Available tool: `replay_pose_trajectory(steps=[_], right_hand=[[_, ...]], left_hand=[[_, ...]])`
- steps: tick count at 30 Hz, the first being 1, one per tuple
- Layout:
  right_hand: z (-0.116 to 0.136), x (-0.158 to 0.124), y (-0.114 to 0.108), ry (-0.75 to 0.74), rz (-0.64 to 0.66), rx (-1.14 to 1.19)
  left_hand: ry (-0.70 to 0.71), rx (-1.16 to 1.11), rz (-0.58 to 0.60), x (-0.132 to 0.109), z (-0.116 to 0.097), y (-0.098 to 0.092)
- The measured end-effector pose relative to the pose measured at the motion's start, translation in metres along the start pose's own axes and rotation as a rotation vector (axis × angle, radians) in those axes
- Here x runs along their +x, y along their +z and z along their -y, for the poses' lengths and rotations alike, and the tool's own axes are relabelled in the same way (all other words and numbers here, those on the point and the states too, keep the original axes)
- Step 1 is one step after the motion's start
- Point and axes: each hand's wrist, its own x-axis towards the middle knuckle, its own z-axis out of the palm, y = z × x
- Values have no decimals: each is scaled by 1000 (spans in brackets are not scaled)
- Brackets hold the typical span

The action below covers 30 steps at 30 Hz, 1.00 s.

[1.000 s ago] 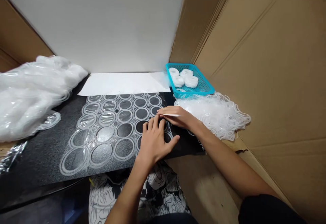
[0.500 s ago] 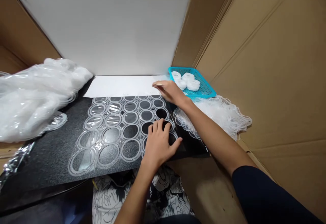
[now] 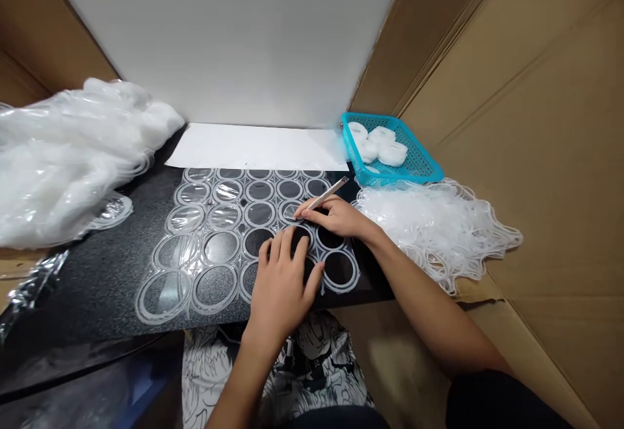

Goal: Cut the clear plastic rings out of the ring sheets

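A clear plastic sheet (image 3: 219, 234) cut into rows of rings and discs lies on a black textured mat (image 3: 97, 273). My left hand (image 3: 284, 283) rests flat on the sheet's near right part, fingers spread over the rings. My right hand (image 3: 336, 216) is just beyond it, pinched on thin metal tweezers (image 3: 325, 194) whose tips point down at a ring in the sheet. Some rings at the right show bare black centres; those at the left still carry clear discs.
A loose heap of clear rings (image 3: 433, 221) lies to the right. Behind it a turquoise basket (image 3: 419, 166) holds white stacks (image 3: 380, 143). A white paper sheet (image 3: 253, 146) lies at the back, crumpled clear film (image 3: 63, 156) at the left. Cardboard walls (image 3: 526, 91) enclose the space.
My right hand went out toward the basket half a second ago and has come back to the sheet with the tweezers. My left hand stayed pressed on the sheet.
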Motion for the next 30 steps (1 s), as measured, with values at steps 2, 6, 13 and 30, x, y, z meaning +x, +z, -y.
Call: replay_pose_trajectory(steps=[2,6,13,30], right_hand=[[0,0,0,-11,5,9],[-3,1,1,6,5,28],[-5,3,-1,53,15,96],[-16,-7,11,-480,-14,-636]], left_hand=[[1,11,6,0,-1,0],[-2,20,8,1,-2,0],[-11,32,15,1,-1,2],[-29,15,10,6,1,3]])
